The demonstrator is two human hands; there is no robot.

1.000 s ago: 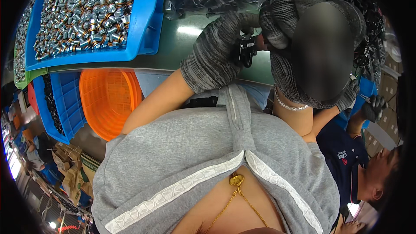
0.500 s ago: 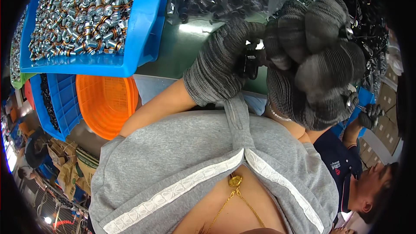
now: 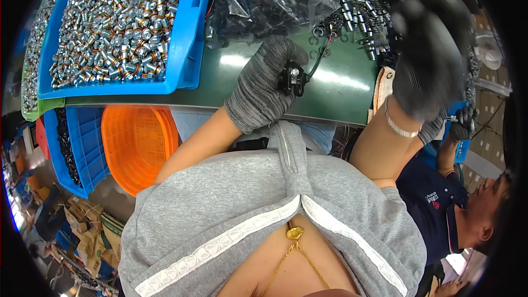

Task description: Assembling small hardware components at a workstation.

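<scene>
My left hand (image 3: 269, 77), in a grey knit glove, is closed on a small black plastic part (image 3: 293, 79) with a round metal piece in it. From that part a thin black wire (image 3: 318, 61) with a reddish end runs up over the green table. My right hand (image 3: 432, 55), also gloved, is up at the right of the table and smeared by motion; its fingers do not show clearly. Nearest to it are several loose metal fittings (image 3: 360, 16) and a heap of dark wired parts. Whether it holds anything is hidden.
A blue bin (image 3: 190, 49) of bolts with orange rings stands at the left. Clear plastic bags (image 3: 269, 5) of black parts lie at the back. Below the table edge are an orange basket (image 3: 132, 154) and a blue crate (image 3: 91, 154). A co-worker's gloved hand (image 3: 465, 123) works at far right.
My right hand has moved away from my left, up and to the right, uncovering the metal fittings. The left keeps the black part and has shifted slightly left.
</scene>
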